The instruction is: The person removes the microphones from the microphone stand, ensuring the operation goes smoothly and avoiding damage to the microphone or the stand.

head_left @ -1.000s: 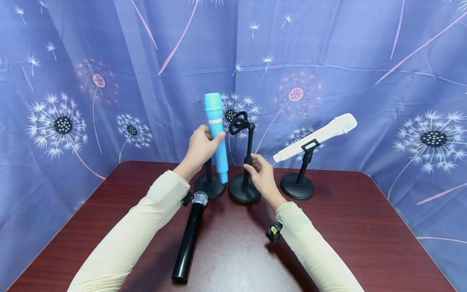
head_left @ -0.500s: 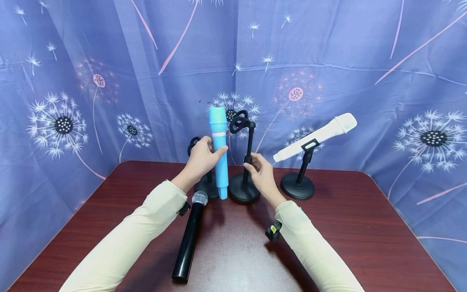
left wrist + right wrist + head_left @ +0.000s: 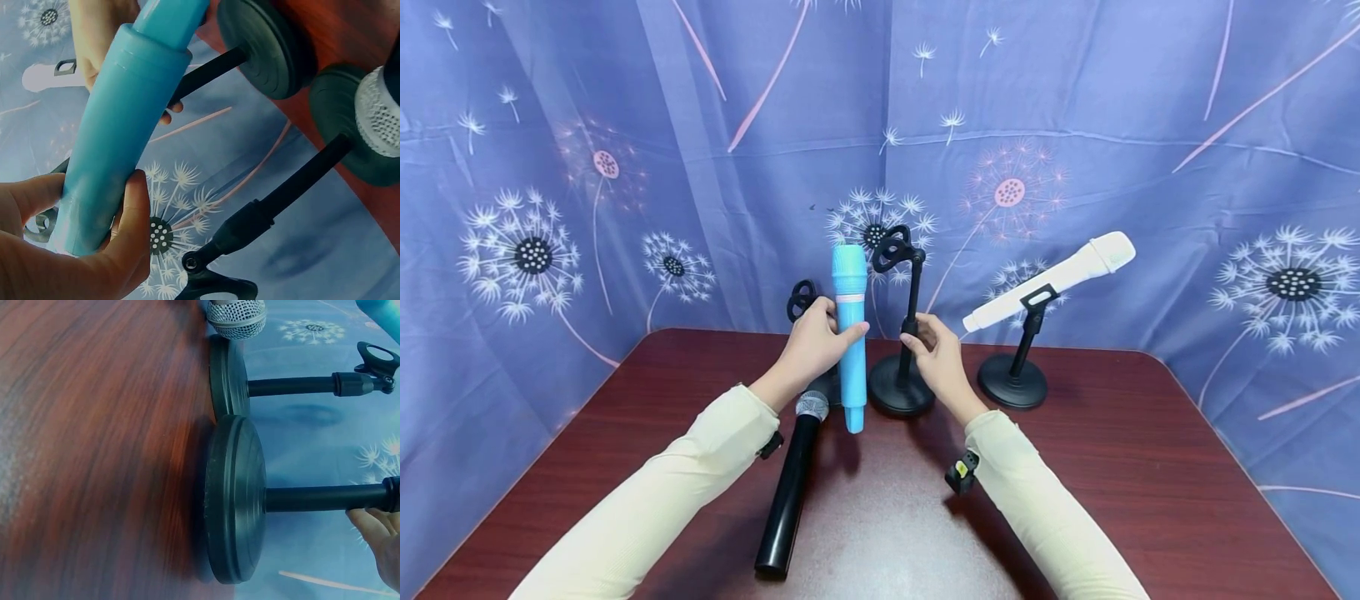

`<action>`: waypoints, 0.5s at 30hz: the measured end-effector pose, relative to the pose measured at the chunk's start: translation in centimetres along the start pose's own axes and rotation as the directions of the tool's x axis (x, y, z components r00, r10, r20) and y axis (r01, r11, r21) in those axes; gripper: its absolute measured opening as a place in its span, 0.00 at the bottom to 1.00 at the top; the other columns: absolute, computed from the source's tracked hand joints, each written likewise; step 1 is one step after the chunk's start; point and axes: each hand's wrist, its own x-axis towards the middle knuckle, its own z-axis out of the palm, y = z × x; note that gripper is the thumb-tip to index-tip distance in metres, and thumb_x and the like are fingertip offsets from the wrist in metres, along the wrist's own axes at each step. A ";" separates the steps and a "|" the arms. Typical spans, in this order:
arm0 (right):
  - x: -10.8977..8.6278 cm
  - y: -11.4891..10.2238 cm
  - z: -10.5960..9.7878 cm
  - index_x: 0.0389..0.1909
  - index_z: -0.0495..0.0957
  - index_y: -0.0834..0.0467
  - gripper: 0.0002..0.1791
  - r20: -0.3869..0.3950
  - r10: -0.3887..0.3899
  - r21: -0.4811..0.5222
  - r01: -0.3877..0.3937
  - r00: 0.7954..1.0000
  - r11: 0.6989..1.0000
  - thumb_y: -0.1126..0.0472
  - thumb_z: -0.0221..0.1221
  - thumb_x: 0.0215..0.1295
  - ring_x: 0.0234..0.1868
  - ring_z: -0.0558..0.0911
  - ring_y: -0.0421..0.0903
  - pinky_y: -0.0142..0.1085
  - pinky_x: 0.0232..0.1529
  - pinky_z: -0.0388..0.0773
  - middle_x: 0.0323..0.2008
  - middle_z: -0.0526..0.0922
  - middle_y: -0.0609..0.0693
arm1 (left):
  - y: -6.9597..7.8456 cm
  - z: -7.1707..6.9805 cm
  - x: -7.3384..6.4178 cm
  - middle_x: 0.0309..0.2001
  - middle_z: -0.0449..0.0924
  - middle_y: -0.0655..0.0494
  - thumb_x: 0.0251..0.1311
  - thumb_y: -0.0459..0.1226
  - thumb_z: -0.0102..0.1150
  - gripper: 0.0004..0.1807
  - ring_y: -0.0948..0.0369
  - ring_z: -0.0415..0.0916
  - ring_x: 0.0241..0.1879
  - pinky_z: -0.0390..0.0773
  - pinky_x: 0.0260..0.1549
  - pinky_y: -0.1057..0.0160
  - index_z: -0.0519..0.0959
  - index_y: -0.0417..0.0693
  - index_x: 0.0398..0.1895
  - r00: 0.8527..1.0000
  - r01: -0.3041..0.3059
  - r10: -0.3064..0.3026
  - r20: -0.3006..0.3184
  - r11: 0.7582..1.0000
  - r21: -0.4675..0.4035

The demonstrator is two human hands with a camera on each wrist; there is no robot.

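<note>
My left hand [image 3: 811,343] grips a blue microphone [image 3: 852,350] upright, its head up and its tail end above the table, thumb on one side and fingers round the other. In the left wrist view the blue microphone [image 3: 119,134] fills much of the frame. With my right hand [image 3: 942,358] I pinch the post of the middle black stand [image 3: 904,387], whose round clip at the top holds nothing. The right wrist view shows this stand's base [image 3: 234,500] flat on the table, with my right fingers [image 3: 375,528] at the post.
A black microphone [image 3: 792,492] with a silver head lies on the brown table [image 3: 1120,500]. Behind my left hand stands another black stand [image 3: 801,298], partly hidden. At the right, a white microphone [image 3: 1052,282] rests tilted in a third stand [image 3: 1011,382]. A patterned curtain [image 3: 760,167] hangs behind.
My left hand has lowered the blue microphone beside the middle stand, uncovering the left stand's clip. My right hand stays at the middle stand's post.
</note>
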 end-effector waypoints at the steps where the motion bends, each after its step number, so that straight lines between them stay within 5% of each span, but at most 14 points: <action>1: 0.0 0.0 0.0 0.51 0.73 0.75 0.16 0.001 0.002 0.002 -0.002 1.000 1.000 0.75 0.59 0.62 0.44 0.81 0.63 0.50 0.49 0.76 0.40 0.80 0.70 | -0.1 0.0 -0.1 0.43 0.79 0.40 0.64 0.44 0.60 0.27 0.52 0.79 0.41 0.77 0.39 0.55 0.65 0.36 0.56 1.000 0.002 -0.002 0.003 1.000 0.005; 15: 0.1 0.2 0.4 0.51 0.74 0.74 0.16 0.001 -0.010 0.006 0.010 1.000 1.000 0.75 0.59 0.62 0.44 0.81 0.63 0.49 0.48 0.77 0.40 0.80 0.69 | -1.7 0.7 -0.7 0.39 0.80 0.43 0.59 0.47 0.64 0.30 0.54 0.79 0.35 0.79 0.33 0.58 0.66 0.37 0.54 0.999 0.021 -0.023 0.022 0.996 0.092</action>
